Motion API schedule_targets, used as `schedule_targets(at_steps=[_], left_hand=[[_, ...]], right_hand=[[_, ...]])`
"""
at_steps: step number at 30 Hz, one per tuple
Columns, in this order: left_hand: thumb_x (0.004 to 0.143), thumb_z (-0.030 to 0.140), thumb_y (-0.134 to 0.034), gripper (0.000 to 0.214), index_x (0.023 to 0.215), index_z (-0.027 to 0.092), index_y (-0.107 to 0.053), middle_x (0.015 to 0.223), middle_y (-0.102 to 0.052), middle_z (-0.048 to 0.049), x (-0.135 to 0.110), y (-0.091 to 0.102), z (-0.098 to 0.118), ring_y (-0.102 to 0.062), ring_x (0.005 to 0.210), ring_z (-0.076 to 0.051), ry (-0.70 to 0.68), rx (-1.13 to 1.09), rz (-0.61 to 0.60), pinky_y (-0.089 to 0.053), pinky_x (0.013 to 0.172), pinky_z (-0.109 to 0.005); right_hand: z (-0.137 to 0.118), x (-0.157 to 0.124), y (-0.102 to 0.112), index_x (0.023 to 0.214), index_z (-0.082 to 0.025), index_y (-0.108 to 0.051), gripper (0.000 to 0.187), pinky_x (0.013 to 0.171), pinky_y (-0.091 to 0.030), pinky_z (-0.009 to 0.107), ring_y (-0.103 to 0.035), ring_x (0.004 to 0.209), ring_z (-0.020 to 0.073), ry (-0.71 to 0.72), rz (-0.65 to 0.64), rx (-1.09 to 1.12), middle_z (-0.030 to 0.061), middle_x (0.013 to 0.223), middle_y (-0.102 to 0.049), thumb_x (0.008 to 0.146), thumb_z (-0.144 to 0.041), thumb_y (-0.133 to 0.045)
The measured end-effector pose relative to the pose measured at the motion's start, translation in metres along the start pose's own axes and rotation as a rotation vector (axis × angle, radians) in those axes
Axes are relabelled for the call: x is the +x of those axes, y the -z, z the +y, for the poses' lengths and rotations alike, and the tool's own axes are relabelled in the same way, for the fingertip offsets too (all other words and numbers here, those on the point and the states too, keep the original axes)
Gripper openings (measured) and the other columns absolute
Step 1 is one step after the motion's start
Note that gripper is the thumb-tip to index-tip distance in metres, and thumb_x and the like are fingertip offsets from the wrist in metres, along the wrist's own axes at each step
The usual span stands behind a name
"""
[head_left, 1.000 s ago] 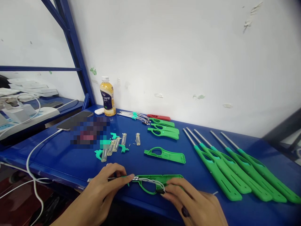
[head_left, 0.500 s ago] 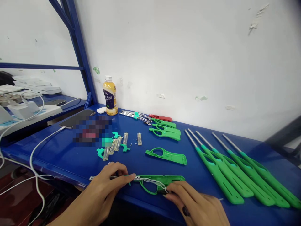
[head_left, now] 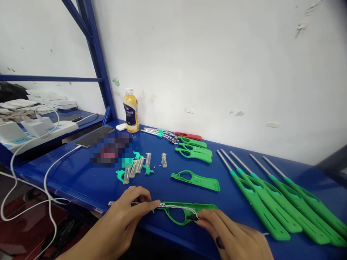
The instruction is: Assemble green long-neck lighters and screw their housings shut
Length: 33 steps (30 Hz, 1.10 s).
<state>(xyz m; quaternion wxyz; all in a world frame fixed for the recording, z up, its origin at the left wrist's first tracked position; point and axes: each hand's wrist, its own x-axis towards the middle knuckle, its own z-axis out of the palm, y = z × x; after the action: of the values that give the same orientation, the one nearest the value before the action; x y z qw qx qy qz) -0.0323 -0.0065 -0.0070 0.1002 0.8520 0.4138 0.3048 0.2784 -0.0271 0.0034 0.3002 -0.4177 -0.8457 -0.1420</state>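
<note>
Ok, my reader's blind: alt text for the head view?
Left hand pinches a metal rod, right hand a black part, white wires between them crossing a green half-shell at a blue table; five green lighters lie to the right.

The left hand (head_left: 137,213) partly hides the metal rod (head_left: 111,203), and a pixelated object (head_left: 111,150) is unrecognisable.

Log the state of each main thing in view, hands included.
Left hand: pinching metal rod
Right hand: pinching black wired piece
Nearest green shell: open, inside upward
Shell behind it: open, inside upward
Five green lighters: closed, lying down
Bottle: upright, capped
Phone: flat, screen dark, cable plugged in
Clear tubes: lying, contents unclear
</note>
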Motion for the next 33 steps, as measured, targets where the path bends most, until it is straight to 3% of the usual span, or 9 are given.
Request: schedule_targets(at_steps=[5, 11, 17, 24, 28, 33], left_hand=[[0.108, 0.006, -0.036, 0.049, 0.125, 0.031, -0.075, 0.120, -0.067, -0.0068, 0.000, 0.001, 0.001, -0.070, 0.101, -0.015, 0.004, -0.001, -0.001, -0.058, 0.084, -0.021], [0.108, 0.006, -0.038, 0.049, 0.127, 0.033, -0.074, 0.119, -0.067, -0.0057, 0.000, 0.000, 0.000, -0.071, 0.101, -0.014, -0.004, 0.017, 0.007, -0.058, 0.084, -0.021], [0.108, 0.007, -0.042, 0.045, 0.126, 0.032, -0.074, 0.121, -0.064, -0.0061, 0.001, 0.000, 0.002, -0.069, 0.101, -0.014, -0.026, 0.016, 0.053, -0.058, 0.084, -0.019], [0.108, 0.005, -0.042, 0.047, 0.138, 0.031, -0.068, 0.118, -0.065, -0.0064, 0.004, -0.002, 0.000, -0.070, 0.097, -0.013, -0.079, 0.005, 0.059, -0.057, 0.080, -0.018], [0.109, 0.013, -0.049, 0.043, 0.145, 0.031, -0.063, 0.122, -0.068, -0.0064, 0.005, -0.004, 0.005, -0.072, 0.105, -0.016, -0.059, 0.031, 0.054, -0.060, 0.089, -0.022], [0.112, 0.021, -0.045, 0.034, 0.132, 0.030, -0.071, 0.121, -0.071, -0.0050, 0.025, 0.015, -0.006, -0.070, 0.111, -0.020, -0.030, 0.167, 0.169, -0.057, 0.100, -0.032]], right_hand=[[0.002, 0.002, -0.009, 0.110, -0.026, -0.068, 0.022, 0.047, -0.043, 0.028, -0.067, 0.048, 0.0095, -0.045, 0.044, 0.007, -0.0063, 0.092, -0.080, 0.116, -0.032, -0.047], [0.006, -0.005, -0.013, 0.112, -0.029, -0.067, 0.020, 0.054, -0.048, 0.019, -0.074, 0.062, 0.0062, -0.096, 0.002, 0.136, -0.0089, 0.094, -0.079, 0.116, -0.035, -0.048], [0.006, -0.006, -0.014, 0.113, -0.031, -0.067, 0.018, 0.054, -0.049, 0.019, -0.075, 0.064, 0.0077, -0.120, -0.033, 0.196, -0.0085, 0.095, -0.078, 0.115, -0.037, -0.050], [0.007, -0.005, -0.016, 0.110, -0.032, -0.067, 0.020, 0.049, -0.049, 0.020, -0.072, 0.060, 0.0082, -0.141, -0.044, 0.207, -0.0081, 0.094, -0.076, 0.114, -0.041, -0.050], [0.010, -0.007, -0.016, 0.108, -0.032, -0.068, 0.021, 0.050, -0.051, 0.018, -0.071, 0.057, 0.0087, -0.147, -0.038, 0.205, -0.0068, 0.093, -0.076, 0.114, -0.041, -0.050], [0.010, -0.008, -0.014, 0.109, -0.031, -0.069, 0.022, 0.056, -0.053, 0.016, -0.073, 0.060, 0.0088, -0.159, -0.030, 0.216, -0.0053, 0.093, -0.076, 0.114, -0.041, -0.050]])
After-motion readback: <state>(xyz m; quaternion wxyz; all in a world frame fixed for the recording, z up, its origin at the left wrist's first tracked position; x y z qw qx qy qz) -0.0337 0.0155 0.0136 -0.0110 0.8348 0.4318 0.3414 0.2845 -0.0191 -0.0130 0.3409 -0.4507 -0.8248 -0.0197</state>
